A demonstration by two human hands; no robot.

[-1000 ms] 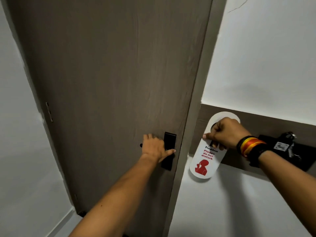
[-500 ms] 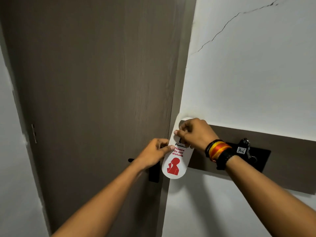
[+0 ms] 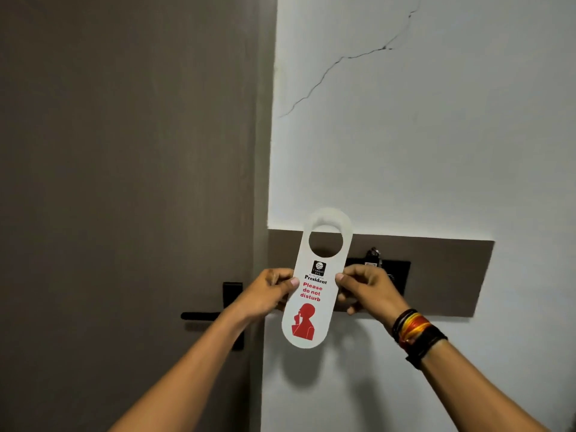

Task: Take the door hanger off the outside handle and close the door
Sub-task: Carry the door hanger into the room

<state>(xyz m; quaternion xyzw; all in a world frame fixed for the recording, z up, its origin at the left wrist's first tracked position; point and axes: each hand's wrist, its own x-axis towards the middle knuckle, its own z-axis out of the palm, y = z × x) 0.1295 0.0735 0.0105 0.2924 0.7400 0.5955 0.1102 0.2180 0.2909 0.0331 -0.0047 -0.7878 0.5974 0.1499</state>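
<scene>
Head view: "Please do not disturb" door hanger (image 3: pixel 314 285) upright, print readable, pinched by left hand (image 3: pixel 267 291) at 9 o'clock, right hand (image 3: pixel 367 288) at 3 o'clock; door lever (image 3: pixel 202 315) free

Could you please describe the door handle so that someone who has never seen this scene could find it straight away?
Start at the large brown door filling the left half of the view and follow its right edge down. There, partly behind the left hand, is the door handle: a black lever pointing left from a black upright plate. It is the only fitting on the door; the other black plate sits on the wall panel.
</scene>
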